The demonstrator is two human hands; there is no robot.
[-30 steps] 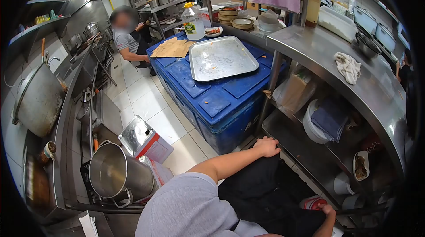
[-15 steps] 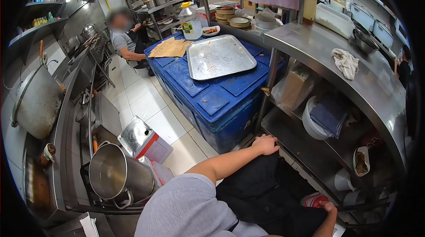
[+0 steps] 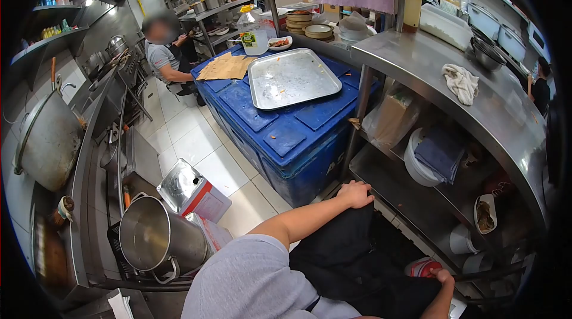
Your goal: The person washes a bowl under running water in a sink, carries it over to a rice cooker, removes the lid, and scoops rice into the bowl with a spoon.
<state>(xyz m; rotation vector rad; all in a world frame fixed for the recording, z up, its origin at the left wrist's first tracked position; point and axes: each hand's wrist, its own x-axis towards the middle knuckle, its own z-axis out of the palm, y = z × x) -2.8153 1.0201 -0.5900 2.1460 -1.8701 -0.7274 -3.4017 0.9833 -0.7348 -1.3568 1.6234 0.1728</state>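
Observation:
My left hand rests on one knee of my black trousers, its fingers laid over the cloth and holding nothing. Lower right, my right hand lies at the other knee with its fingers bent over the edge, and no held object shows in it. Just beside those fingers is a red and white round object, partly covered by the dark cloth; I cannot tell whether the hand touches it. A blue lidded bin stands in front of me, bearing a metal tray with food scraps.
Cardboard, a plastic jug and a small food dish share the bin lid. On the right is a steel counter with shelves. A large pot and a metal tin stand left. A seated person is beyond.
The view has shifted very slightly, so the surroundings sit a little further left. My hands keep their places on my knees. A person at far right has moved slightly.

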